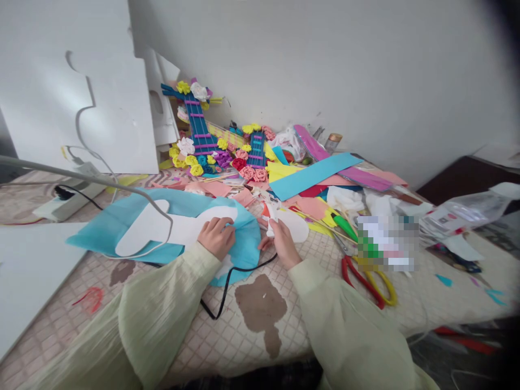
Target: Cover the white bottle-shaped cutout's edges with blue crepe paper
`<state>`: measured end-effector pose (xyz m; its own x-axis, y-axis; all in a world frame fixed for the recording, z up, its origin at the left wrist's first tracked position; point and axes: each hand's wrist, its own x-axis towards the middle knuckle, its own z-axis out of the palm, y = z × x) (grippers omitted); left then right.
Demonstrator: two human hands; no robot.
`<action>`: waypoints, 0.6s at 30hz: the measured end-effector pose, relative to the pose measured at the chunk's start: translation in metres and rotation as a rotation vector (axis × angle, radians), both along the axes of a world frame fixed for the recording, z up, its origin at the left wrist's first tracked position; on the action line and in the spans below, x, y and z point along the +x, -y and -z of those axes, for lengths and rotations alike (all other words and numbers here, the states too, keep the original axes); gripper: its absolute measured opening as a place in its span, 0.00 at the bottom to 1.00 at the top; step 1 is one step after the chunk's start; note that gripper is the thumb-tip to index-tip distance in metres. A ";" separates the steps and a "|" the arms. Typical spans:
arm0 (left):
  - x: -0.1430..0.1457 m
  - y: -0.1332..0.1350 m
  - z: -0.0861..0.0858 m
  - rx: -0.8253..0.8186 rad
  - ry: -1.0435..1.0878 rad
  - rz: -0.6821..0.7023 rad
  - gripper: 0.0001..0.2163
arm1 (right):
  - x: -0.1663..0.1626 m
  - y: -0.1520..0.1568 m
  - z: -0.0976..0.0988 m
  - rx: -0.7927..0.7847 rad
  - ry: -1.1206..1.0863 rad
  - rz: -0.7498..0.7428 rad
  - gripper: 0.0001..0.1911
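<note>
A white guitar-shaped board cutout (182, 230) lies on light blue crepe paper (108, 219) spread over the table. My left hand (217, 238) rests on it with bent fingers, pressing the paper's folded edge against the board; its fingertips are partly hidden. To the right, my right hand (284, 244) is closed around a white and orange hot glue gun (270, 219). Its black cord (227, 279) loops out below the hand across the cloth. A rounded white piece (296, 226) shows just behind the right hand.
Paper-flower-decorated blue guitar shapes (199, 124) lean at the back wall. Colored paper strips (314, 176) are heaped ahead. Red and yellow scissors (369, 281) lie right of the right arm. A power strip (71, 192) and white board (32, 276) are at left; a grey cable crosses above the paper.
</note>
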<state>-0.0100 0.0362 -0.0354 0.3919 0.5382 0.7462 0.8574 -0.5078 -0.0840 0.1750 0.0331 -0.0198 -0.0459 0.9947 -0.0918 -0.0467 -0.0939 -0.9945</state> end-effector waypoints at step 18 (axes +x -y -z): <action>-0.002 0.000 -0.001 -0.014 -0.012 0.052 0.05 | 0.002 -0.001 0.007 0.170 0.338 0.027 0.17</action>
<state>-0.0120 0.0366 -0.0347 0.4281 0.5273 0.7339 0.8290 -0.5526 -0.0866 0.1773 0.0342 -0.0271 -0.0146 0.9975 0.0688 0.2869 0.0701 -0.9554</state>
